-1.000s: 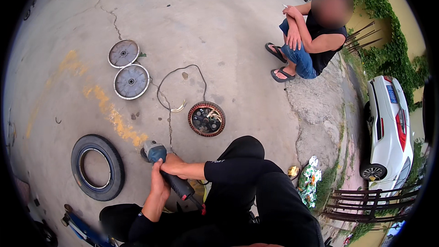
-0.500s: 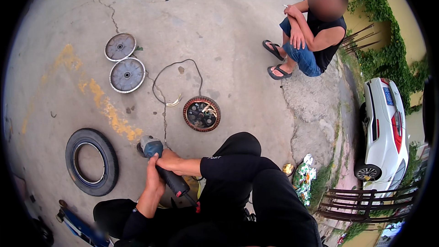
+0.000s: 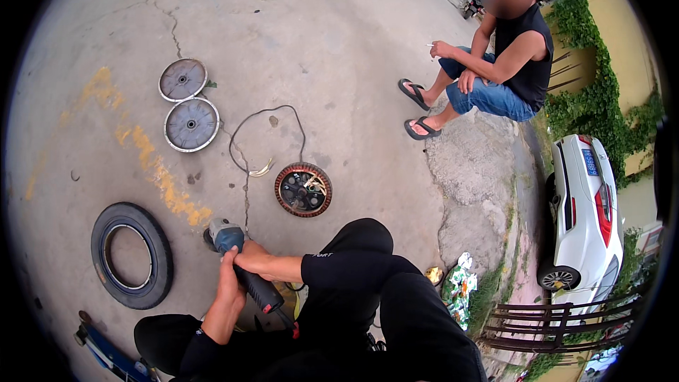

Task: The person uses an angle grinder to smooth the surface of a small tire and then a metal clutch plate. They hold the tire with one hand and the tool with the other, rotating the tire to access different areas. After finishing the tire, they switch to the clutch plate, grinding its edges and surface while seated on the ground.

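Observation:
I hold an angle grinder (image 3: 228,235) with a blue-grey front and a long black body, low in the middle. My left hand (image 3: 227,290) grips it from below left, its thumb along the body. My right hand (image 3: 256,260) wraps round it from the right, fingers partly hidden. The grinder's head points away from me. Just left of it lies a tyre on a rim (image 3: 161,258). Beyond it lie a copper-wound motor stator (image 3: 312,209) with a looped cable (image 3: 303,127) and two grey metal hub covers (image 3: 180,127) (image 3: 173,78).
A person (image 3: 527,71) in sandals and shorts sits at the upper right, holding a cigarette. Right are a white car (image 3: 590,255), ivy wall (image 3: 587,78), dark metal railing (image 3: 559,317), crumpled litter (image 3: 458,290) and broken concrete edge (image 3: 460,177). A blue jack-like tool (image 3: 124,361) is lower left.
The seated person has sat more upright and lowered their forearms toward the knees. The view has shifted slightly; my hands keep their grip on the grinder.

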`<state>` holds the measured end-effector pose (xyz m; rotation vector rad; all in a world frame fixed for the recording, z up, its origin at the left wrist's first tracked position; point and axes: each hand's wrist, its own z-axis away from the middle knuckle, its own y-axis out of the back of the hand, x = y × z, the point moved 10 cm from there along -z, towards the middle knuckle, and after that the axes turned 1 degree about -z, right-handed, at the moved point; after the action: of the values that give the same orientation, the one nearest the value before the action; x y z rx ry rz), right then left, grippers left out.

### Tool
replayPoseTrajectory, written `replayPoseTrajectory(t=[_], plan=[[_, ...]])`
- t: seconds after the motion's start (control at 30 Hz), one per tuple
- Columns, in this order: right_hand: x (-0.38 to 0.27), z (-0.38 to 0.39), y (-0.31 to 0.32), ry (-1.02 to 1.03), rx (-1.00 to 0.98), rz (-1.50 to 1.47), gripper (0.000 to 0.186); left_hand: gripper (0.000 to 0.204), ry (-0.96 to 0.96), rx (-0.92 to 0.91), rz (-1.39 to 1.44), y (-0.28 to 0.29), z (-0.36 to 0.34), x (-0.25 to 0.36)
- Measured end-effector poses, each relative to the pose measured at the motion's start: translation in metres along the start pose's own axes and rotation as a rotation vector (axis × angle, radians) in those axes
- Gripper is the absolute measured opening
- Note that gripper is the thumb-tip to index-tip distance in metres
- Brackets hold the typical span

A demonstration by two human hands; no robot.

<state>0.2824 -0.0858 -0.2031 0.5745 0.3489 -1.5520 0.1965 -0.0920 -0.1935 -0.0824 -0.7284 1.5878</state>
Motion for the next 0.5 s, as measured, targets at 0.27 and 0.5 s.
replayPoseTrajectory(t=[0.27,0.5], plan=[[0.012,-0.019,-0.001,0.053,0.042,0.038,0.051,0.061,0.011,-0.050,0.027,-0.009,0.001,0.002],[0.013,-0.026,-0.011,0.064,0.001,-0.020,0.051,0.067,0.001,-0.027,0.001,0.004,-0.008,-0.001]])
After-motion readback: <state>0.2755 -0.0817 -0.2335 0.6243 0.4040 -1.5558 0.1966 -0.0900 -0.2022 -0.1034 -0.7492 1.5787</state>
